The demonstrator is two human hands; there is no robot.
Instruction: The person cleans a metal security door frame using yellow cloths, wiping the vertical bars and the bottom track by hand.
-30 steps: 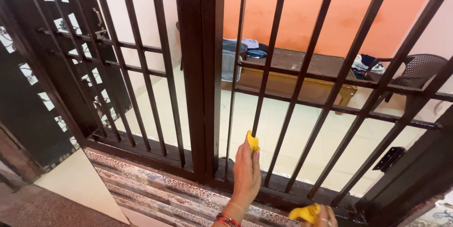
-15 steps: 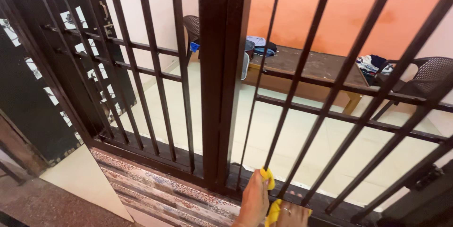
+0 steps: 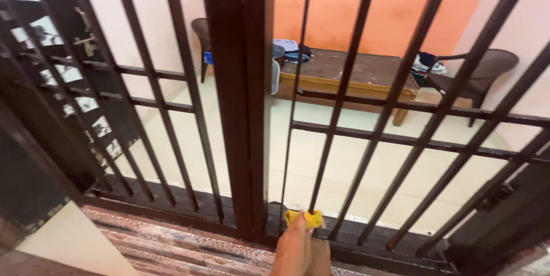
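A dark metal barred gate (image 3: 240,110) fills the view. My left hand (image 3: 292,247) reaches up from the bottom edge and grips a yellow cloth (image 3: 305,217) pressed against the foot of a thin vertical bar (image 3: 329,138), just above the bottom rail (image 3: 372,247). My right hand (image 3: 322,256) shows only as a sliver tucked close behind the left one, below the cloth. What it holds is hidden.
A patterned tiled step (image 3: 172,241) lies under the gate. Another barred gate leaf (image 3: 69,81) stands at the left. Beyond the bars are a pale floor, a wooden bench (image 3: 355,69) with folded clothes, two dark plastic chairs (image 3: 481,67) and an orange wall.
My left hand has slid the yellow cloth down the bar to its foot. My right hand has moved in beside the left. The view has shifted and come closer to the gate.
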